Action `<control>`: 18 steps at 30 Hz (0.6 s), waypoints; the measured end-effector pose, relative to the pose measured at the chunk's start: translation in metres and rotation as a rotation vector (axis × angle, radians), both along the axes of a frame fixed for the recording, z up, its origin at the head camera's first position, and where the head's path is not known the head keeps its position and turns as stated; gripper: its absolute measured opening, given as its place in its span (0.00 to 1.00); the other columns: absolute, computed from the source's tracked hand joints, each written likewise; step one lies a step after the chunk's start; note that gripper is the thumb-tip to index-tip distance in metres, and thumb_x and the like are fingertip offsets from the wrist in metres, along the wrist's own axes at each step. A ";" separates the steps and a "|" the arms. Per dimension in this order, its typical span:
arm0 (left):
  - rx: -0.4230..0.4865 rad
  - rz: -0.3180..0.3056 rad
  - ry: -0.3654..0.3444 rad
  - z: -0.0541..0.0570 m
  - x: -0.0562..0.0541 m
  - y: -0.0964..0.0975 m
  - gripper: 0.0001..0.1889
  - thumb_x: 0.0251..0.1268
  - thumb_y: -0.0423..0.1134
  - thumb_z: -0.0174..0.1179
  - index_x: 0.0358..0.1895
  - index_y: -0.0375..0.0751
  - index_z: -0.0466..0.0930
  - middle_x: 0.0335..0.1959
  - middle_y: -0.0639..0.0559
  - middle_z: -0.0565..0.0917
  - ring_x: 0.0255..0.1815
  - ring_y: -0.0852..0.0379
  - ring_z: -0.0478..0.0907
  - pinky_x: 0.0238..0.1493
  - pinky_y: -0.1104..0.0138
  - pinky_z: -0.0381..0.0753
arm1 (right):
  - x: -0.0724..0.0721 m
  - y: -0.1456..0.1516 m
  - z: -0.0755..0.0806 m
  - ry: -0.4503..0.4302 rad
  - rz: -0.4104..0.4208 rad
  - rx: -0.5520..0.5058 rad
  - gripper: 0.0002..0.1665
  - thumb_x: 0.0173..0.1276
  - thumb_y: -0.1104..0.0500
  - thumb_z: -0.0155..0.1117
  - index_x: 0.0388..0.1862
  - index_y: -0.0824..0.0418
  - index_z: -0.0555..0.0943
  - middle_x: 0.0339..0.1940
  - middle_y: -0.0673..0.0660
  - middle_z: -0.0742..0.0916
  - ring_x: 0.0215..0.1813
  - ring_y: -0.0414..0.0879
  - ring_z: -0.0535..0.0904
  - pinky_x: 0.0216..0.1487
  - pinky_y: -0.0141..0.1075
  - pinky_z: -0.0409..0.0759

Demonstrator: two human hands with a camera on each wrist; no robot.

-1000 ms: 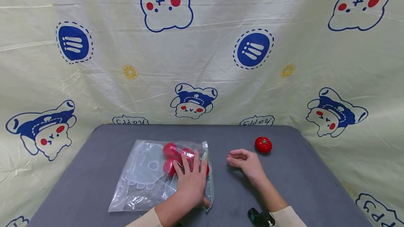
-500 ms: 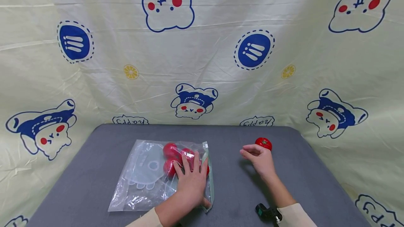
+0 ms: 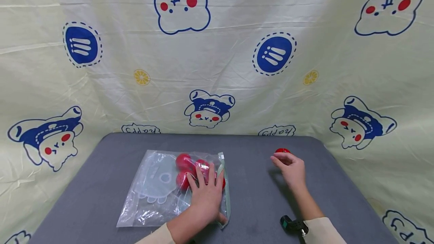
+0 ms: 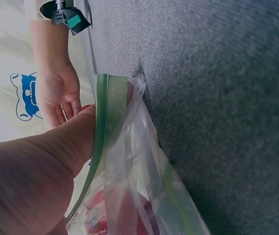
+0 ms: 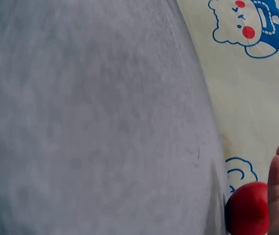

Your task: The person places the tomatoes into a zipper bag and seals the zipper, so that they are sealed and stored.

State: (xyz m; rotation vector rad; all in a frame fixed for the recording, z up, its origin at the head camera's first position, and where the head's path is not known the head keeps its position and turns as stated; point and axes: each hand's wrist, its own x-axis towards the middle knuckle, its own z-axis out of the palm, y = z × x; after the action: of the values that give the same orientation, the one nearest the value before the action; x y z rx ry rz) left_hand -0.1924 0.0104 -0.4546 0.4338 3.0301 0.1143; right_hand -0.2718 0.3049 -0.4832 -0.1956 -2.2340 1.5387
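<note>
My left hand [image 3: 206, 199] lies with spread fingers on a clear zip bag [image 3: 142, 206], over its right part. In the left wrist view its thumb reaches in behind the green zip strip [image 4: 100, 117] at the bag's mouth. Several red tomatoes [image 3: 183, 161] show through the plastic, partly covered by that hand. One loose tomato [image 3: 282, 150] sits at the back right of the table. My right hand [image 3: 292, 170] is right in front of it, fingers loosely bent and nothing in them, hiding most of it. The right wrist view shows this tomato [image 5: 246, 210] beside the fingers.
A grey cloth-like table [image 3: 247, 199] carries everything. Its far edge meets a pale printed curtain [image 3: 230, 63] with cartoon figures. A black wrist device [image 3: 293, 226] is strapped by the right sleeve.
My right hand has moved right, from beside the bag to the loose tomato, which it now largely covers in the head view. The left hand and bag have stayed put.
</note>
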 end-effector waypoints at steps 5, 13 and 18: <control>0.005 0.001 -0.008 0.000 0.000 0.000 0.69 0.26 0.64 0.83 0.81 0.54 0.56 0.84 0.42 0.51 0.81 0.25 0.47 0.73 0.25 0.48 | -0.001 0.007 -0.004 0.037 -0.142 0.049 0.14 0.62 0.54 0.79 0.41 0.62 0.90 0.28 0.34 0.87 0.34 0.28 0.81 0.37 0.19 0.77; 0.009 0.004 -0.015 -0.001 -0.001 0.000 0.70 0.26 0.64 0.83 0.81 0.54 0.55 0.85 0.42 0.51 0.82 0.25 0.46 0.73 0.24 0.47 | -0.002 0.014 -0.005 0.060 -0.245 0.048 0.12 0.62 0.54 0.79 0.40 0.61 0.90 0.26 0.31 0.84 0.31 0.27 0.79 0.32 0.20 0.76; 0.007 0.003 -0.013 -0.001 -0.002 0.000 0.69 0.26 0.64 0.83 0.81 0.54 0.55 0.84 0.42 0.51 0.81 0.25 0.46 0.73 0.25 0.48 | -0.004 0.018 -0.003 0.024 -0.304 0.079 0.14 0.62 0.53 0.79 0.41 0.60 0.90 0.36 0.44 0.89 0.37 0.30 0.79 0.35 0.18 0.74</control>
State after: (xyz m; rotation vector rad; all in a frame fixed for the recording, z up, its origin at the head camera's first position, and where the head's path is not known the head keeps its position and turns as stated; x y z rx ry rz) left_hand -0.1941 0.0101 -0.4557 0.4268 3.0187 0.1276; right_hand -0.2754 0.3227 -0.4864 -0.4666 -2.1257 1.2826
